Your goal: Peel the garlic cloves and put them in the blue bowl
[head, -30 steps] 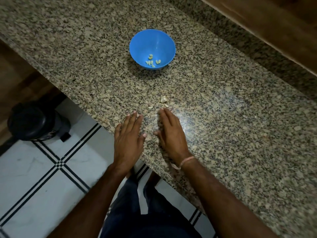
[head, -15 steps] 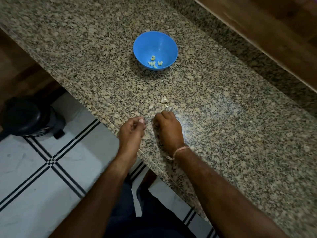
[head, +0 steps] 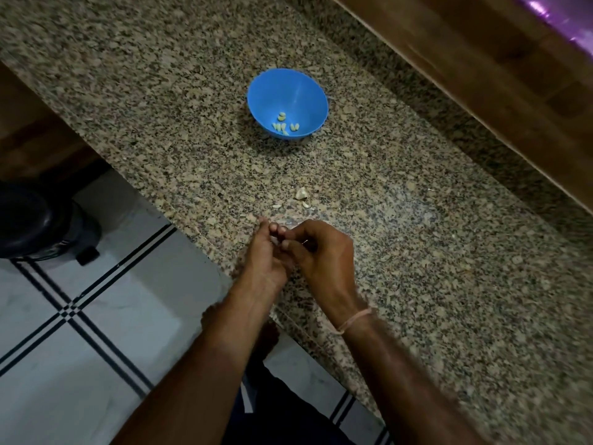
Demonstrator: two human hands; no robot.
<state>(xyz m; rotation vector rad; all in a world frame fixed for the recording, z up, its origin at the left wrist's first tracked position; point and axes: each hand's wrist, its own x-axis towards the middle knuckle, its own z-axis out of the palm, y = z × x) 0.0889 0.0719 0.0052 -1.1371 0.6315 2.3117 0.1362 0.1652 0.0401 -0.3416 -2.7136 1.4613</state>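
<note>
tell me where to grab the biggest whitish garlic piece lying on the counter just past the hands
Probably from straight above: the garlic piece lies loose and low on the flat counter, too small for a wrap. Take a fingertip grip across its two opposite sides, clear of the smaller scraps nearer you.

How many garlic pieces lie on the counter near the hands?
3: a larger pale garlic piece, a small sliver lower-left of it, another below; more may be hidden.

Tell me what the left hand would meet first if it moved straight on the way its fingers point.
Probably the small pale garlic scrap on the granite counter ahead of the left hand, if it stays low; beyond, the blue bowl.
</note>
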